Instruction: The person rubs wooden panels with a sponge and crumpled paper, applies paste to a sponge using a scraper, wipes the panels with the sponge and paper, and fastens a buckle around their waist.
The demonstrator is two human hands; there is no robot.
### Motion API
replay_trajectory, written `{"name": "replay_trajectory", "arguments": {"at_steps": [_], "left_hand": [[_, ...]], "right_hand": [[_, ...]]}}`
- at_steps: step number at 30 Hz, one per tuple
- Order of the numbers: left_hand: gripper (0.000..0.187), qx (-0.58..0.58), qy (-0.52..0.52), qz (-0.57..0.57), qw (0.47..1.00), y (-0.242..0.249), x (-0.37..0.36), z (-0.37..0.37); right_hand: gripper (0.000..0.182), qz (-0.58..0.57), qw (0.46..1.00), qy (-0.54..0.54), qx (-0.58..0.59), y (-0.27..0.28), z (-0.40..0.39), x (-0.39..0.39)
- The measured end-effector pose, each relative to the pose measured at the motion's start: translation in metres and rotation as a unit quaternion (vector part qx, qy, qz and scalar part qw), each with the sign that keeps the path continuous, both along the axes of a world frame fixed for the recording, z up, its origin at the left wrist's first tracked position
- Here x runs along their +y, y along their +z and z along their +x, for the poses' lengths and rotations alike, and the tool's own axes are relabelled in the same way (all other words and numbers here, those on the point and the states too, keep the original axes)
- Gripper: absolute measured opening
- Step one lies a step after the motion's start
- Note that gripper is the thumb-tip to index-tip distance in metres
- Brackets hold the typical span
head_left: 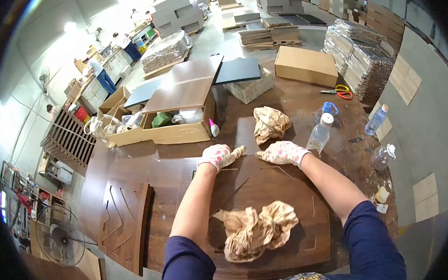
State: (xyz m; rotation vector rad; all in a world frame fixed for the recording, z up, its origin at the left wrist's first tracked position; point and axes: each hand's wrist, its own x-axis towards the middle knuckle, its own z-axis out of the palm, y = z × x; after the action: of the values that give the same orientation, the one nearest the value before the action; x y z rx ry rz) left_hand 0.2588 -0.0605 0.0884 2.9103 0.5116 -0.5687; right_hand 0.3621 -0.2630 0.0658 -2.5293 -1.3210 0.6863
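Observation:
My left hand (221, 156), in a white glove with pink dots and yellowish fingertips, rests at the far edge of a dark brown wooden panel (267, 188) with grooves. Its fingers stretch to the right. Facing it across a small gap, my right hand (283, 153) wears a matching glove, fingers pointing left along the same edge. Neither hand shows anything held, though the undersides are hidden. Between my forearms a crumpled piece of brown paper (256, 229) lies on the panel. Another crumpled brown paper (271, 124) sits just beyond my right hand.
A grooved panel stack (124, 221) lies left. Behind stand an open cardboard box (180, 133) with bags, a pink-capped bottle (214, 128) and a closed carton (305, 66). Scissors (340, 92) and plastic bottles (320, 133) are at right. A fan (61, 234) stands lower left; people work farther back.

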Motion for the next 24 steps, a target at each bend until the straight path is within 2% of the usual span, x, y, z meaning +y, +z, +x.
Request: {"name": "replay_trajectory", "arguments": {"at_steps": [2,4,8,11,14,15,16,17,18,19,22,24], "left_hand": [[0.081,0.026,-0.031,-0.017,0.999,-0.001,-0.005,-0.005],[0.086,0.049,-0.021,-0.037,0.998,0.002,-0.011,-0.011],[0.086,0.06,0.019,-0.079,0.995,-0.004,-0.011,-0.023],[0.08,0.107,0.027,-0.091,0.99,0.003,-0.026,-0.041],[0.077,0.109,-0.054,-0.079,0.989,-0.029,-0.015,-0.056],[0.081,0.073,-0.013,-0.09,0.993,-0.017,-0.025,-0.067],[0.081,0.084,-0.005,-0.097,0.992,-0.024,-0.024,-0.07],[0.081,0.095,0.004,-0.105,0.99,-0.03,-0.022,-0.073],[0.08,0.098,0.039,-0.119,0.987,-0.013,-0.034,-0.081],[0.08,0.108,0.041,-0.115,0.987,-0.001,-0.043,-0.087],[0.079,0.038,-0.039,-0.081,0.995,-0.016,-0.044,-0.099],[0.078,0.067,-0.019,-0.071,0.995,-0.013,-0.048,-0.103]], "right_hand": [[0.065,-0.028,0.995,0.092,-0.002,-0.005,-0.003,-0.009],[0.057,-0.024,0.998,0.038,0.053,0.0,-0.011,-0.012],[0.052,-0.004,0.997,0.069,0.046,-0.033,-0.004,-0.005],[0.045,-0.012,0.993,0.082,0.082,-0.025,-0.024,-0.017],[0.042,0.034,0.987,0.149,0.056,-0.042,-0.033,-0.029],[0.043,0.024,0.992,0.103,0.063,-0.04,-0.04,-0.028],[0.045,0.037,0.991,0.129,0.02,-0.05,-0.04,-0.029],[0.047,-0.026,0.987,0.147,0.052,-0.058,-0.036,-0.03],[0.053,-0.087,0.979,0.164,0.081,-0.039,-0.045,-0.031],[0.053,-0.114,0.977,0.125,0.133,-0.02,-0.056,-0.031],[0.049,-0.043,0.992,0.111,0.05,-0.008,-0.058,-0.036],[0.047,0.001,0.994,0.105,0.01,-0.019,-0.069,-0.042]]}}
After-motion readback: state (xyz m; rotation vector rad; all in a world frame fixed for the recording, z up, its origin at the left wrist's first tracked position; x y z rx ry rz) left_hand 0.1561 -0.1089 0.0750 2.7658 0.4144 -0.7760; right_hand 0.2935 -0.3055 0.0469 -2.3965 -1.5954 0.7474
